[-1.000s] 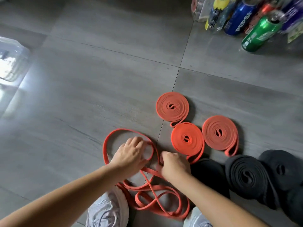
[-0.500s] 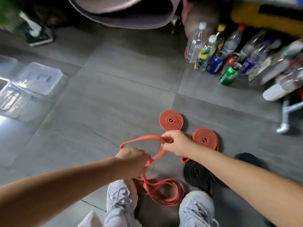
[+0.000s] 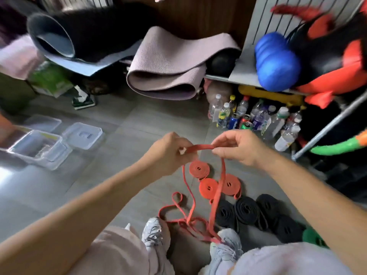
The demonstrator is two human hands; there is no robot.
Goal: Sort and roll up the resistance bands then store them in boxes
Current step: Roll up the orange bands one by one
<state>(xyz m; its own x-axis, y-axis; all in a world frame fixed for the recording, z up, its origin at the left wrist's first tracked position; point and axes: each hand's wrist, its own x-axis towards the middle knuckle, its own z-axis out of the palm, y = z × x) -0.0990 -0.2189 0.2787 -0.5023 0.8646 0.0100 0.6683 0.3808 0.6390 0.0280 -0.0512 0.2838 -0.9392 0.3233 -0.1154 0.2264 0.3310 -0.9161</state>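
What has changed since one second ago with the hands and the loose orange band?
The left hand and right hand lifted the loose orange band off the floor and now pinch its top between them; the rest trails down. The rolled orange bands and black rolls stayed in place.

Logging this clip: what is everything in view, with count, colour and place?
loose band: one, orange, held up, trailing to the floor
rolled orange bands: three, floor below the hands
rolled black bands: at least four, floor beside the orange rolls
green roll: one, partly hidden by the right arm
box: one, clear, open, floor at left
lids: two, clear, by the box
mats: two, mauve and dark, rolled, at back
bottles and cans: many, mixed, under the shelf
ball: one, blue, on the shelf
shoes: two, pale, bottom
left hand: pinches the loose band
right hand: pinches the loose band
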